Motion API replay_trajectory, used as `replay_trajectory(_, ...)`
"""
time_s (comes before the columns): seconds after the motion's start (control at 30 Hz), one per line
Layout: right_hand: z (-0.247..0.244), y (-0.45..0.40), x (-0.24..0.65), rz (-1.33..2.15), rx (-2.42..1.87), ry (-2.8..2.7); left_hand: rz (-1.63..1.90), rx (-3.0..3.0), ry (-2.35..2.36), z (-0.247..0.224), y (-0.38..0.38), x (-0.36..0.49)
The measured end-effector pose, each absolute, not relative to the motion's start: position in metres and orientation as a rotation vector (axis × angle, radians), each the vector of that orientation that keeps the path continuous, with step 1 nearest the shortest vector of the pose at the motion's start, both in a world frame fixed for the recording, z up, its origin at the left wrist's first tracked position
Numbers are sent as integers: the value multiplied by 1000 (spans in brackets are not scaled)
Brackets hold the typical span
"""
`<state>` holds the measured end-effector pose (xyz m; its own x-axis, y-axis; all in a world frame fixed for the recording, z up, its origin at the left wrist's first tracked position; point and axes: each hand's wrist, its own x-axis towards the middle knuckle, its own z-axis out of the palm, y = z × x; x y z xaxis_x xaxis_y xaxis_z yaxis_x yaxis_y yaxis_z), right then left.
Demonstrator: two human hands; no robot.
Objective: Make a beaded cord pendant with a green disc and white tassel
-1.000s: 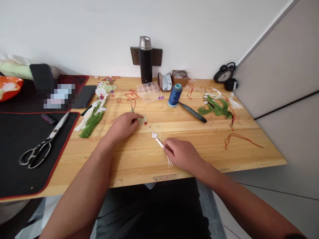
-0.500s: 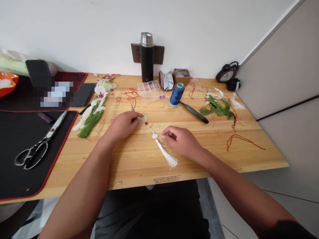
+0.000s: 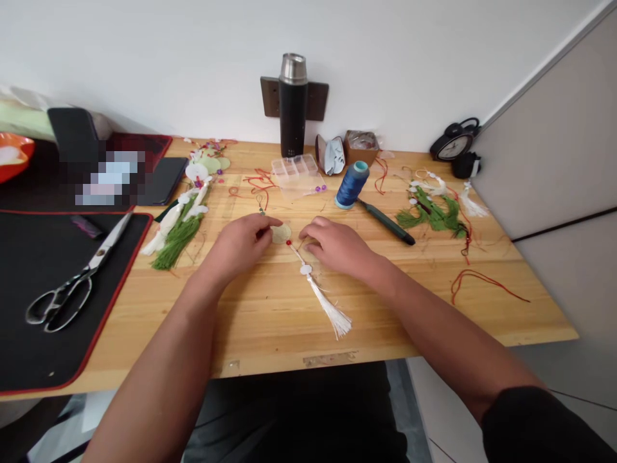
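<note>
By the pale disc (image 3: pixel 282 233), both hands (image 3: pixel 243 243) (image 3: pixel 340 247) gape slightly; the flask marking (image 3: pixel 292 153) seems illegible.

the counter (image 3: pixel 270 331) is smooth, faintly glossy wood, and the white tassel (image 3: pixel 330 311) is fine, silky thread. the scissors (image 3: pixel 100 253) have shiny metal blades, the flask (image 3: pixel 292 116) pairs matt black with bright metal, and the divided box (image 3: pixel 293 170) is clear plastic.
</note>
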<state>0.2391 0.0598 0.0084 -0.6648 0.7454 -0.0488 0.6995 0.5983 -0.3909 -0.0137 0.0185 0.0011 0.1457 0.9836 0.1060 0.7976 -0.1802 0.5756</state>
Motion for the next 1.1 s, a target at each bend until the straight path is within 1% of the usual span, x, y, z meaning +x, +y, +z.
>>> replay_trajectory(0.27,4,69,232,639,-1229,-2675,643,2049,1716,-2,18,-14)
replay_trajectory(0.6,-10,67,238,720,-1178,-2474,693,1995,1692,3,16,-7)
replay_trajectory(1.1,-11,67,244,764,-1125,-2370,685,1957,1670,9,11,6)
